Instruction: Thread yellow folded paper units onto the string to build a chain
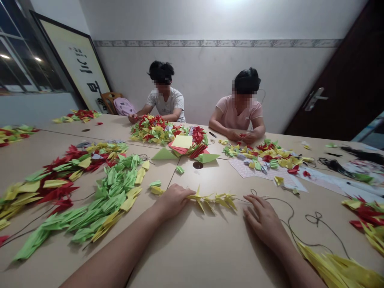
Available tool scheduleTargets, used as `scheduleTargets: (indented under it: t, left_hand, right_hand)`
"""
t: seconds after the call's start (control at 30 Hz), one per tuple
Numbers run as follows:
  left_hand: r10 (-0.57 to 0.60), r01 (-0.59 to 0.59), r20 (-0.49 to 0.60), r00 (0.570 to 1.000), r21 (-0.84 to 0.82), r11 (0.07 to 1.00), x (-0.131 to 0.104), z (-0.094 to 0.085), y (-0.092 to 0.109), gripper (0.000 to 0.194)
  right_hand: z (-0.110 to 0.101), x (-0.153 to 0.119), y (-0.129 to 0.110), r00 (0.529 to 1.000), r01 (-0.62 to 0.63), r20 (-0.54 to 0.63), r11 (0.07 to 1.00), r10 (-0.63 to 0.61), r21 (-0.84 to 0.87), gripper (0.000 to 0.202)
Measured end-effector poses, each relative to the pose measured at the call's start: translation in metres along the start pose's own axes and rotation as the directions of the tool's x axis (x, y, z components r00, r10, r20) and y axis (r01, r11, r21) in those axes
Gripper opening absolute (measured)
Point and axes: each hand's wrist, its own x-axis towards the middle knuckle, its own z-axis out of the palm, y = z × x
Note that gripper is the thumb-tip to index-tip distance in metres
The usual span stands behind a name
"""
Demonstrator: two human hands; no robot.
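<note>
A short row of yellow folded paper pieces point(214, 200) is threaded on a dark cord between my hands. My left hand point(174, 202) is closed on the left end of this row, with another yellow piece point(157, 190) showing just beyond it. Near the right end of the row, my right hand point(262, 214) has its fingers spread beside the thin cord point(289, 208); whether the fingertips touch it is unclear. The cord runs in loose loops over the table to the right. Left of my arm lies a long string of green folded pieces point(99, 200).
Across the table point(192, 264) sit two people point(166, 100), point(240, 116) handling small papers. Mixed red, yellow and green piles point(156, 130) lie before them. Square paper sheets point(182, 141) rest mid-table. More yellow pieces point(339, 268) lie at the lower right.
</note>
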Motion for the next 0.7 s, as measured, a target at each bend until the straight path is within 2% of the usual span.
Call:
scheduleTargets:
  t: [0.1,0.17,0.2,0.27,0.37,0.5,0.6,0.7]
  left_hand:
    - [0.023,-0.024,-0.035,0.999,-0.025,0.999,-0.002,-0.002,0.006,0.027]
    - [-0.007,0.006,-0.063,0.998,-0.013,1.000,-0.002,-0.002,0.012,0.023]
    - [-0.029,0.029,-0.068,0.997,0.002,1.000,0.000,-0.002,0.016,0.027]
    - [-0.074,0.076,-0.061,0.995,0.035,0.997,0.004,-0.001,0.024,0.036]
    - [-0.125,0.126,-0.031,0.992,0.060,0.990,0.013,0.002,0.035,0.033]
    - [-0.122,0.122,-0.015,0.992,0.017,0.992,0.022,0.009,0.041,0.042]
    - [-0.046,0.046,-0.039,0.998,-0.019,0.999,0.024,0.016,0.036,0.025]
    - [0.015,-0.016,-0.057,0.998,-0.028,0.999,0.023,0.022,0.028,0.010]
  right_hand:
    - [0.007,0.003,0.003,1.000,0.021,0.003,0.998,-0.021,-0.060,0.042]
    - [0.010,0.006,0.002,1.000,0.017,0.003,0.996,-0.017,-0.087,0.043]
    - [0.011,0.008,0.001,1.000,0.012,0.009,0.996,-0.011,-0.093,0.042]
    - [0.010,0.012,-0.001,0.999,0.012,0.043,0.996,-0.009,-0.084,0.037]
    - [0.004,0.016,-0.004,0.993,0.023,0.112,0.999,-0.020,-0.029,0.024]
    - [-0.002,0.016,-0.007,0.992,0.013,0.128,0.999,-0.017,0.036,0.018]
    - [-0.004,0.015,-0.008,0.992,-0.008,0.123,0.997,-0.001,0.076,0.016]
    - [-0.006,0.013,-0.007,0.989,-0.109,0.106,0.988,0.098,0.107,0.016]
